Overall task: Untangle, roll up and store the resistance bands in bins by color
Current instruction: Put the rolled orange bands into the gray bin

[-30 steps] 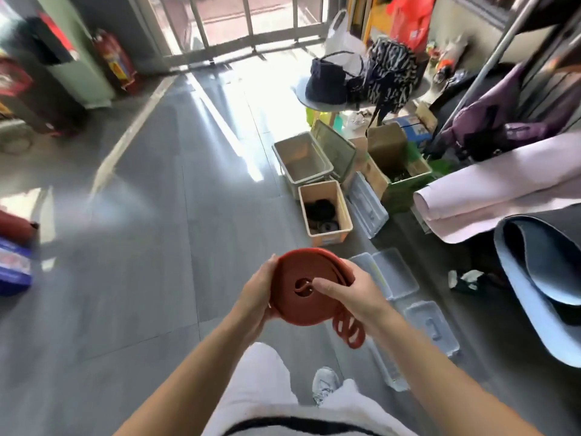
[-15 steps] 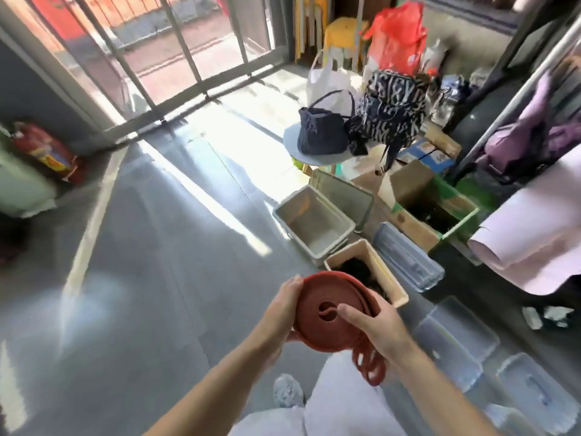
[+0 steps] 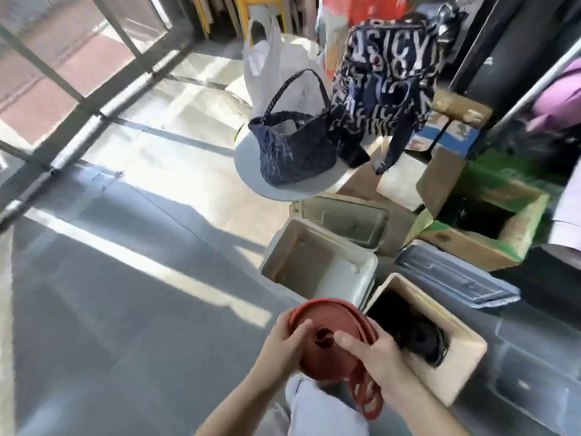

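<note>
Red band coil [image 3: 327,366] between left hand [image 3: 279,344] and right hand [image 3: 383,357]; fingers clamped on it

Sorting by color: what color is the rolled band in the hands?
The rolled band is brick red; the head view shows it best.

Lower centre of frame: red rolled band [image 3: 327,344] gripped between left hand [image 3: 281,344] and right hand [image 3: 379,357]; loose loop [image 3: 367,396] seen hanging below right hand. Tan bin [image 3: 454,372] with black bands [image 3: 419,336] seen just right of roll; pale bin [image 3: 300,254] seen above it.
</note>
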`<state>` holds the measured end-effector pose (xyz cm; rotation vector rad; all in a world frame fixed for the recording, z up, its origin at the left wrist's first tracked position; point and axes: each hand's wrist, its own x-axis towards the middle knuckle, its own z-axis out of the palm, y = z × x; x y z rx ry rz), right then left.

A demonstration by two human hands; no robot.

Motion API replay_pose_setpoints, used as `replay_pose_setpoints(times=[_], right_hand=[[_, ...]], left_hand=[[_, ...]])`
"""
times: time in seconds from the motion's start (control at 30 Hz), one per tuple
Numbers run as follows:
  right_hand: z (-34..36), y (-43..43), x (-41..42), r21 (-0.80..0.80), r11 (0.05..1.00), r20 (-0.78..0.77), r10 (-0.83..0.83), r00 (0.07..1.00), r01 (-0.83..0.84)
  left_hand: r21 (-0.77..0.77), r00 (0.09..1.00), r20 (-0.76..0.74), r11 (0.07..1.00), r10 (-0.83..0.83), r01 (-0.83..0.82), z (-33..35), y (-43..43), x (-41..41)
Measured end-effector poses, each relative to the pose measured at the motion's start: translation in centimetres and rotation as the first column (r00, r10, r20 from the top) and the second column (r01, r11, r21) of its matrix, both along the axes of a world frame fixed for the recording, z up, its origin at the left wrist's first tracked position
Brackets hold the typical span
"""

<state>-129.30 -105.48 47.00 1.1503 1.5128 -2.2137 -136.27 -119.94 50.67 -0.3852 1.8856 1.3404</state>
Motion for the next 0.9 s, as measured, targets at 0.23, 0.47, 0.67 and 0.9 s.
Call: replay_pose_setpoints(times=[0.23,0.47,0.67,0.9], right_hand=[[-18.5,-0.9,-11.9,0.080,0.996,0.097,-0.053,0.994,0.046],[-39.2,-0.9,-18.9,0.132,0.984,0.159,-0.137,0.978,0.116],[-54.3,-0.4,-24.3,0.224,0.971,0.212,-0.130,0.969,0.081],[-58.6,0.1,-26.4,0.603,0.627,0.505,0.179,0.845,-0.493]], left_hand=[[-0.065,0.995,0.004,0.993,-0.097,0.097,-18.2,0.0,-13.6],[-0.059,0.985,-0.108,0.990,-0.137,0.131,-39.6,1.5,-20.6],[-0.127,0.994,-0.052,0.988,-0.098,0.091,-54.6,3.5,-25.1],[-0.536,0.932,-0.096,0.807,-0.350,0.249,-60.4,4.5,-25.9]])
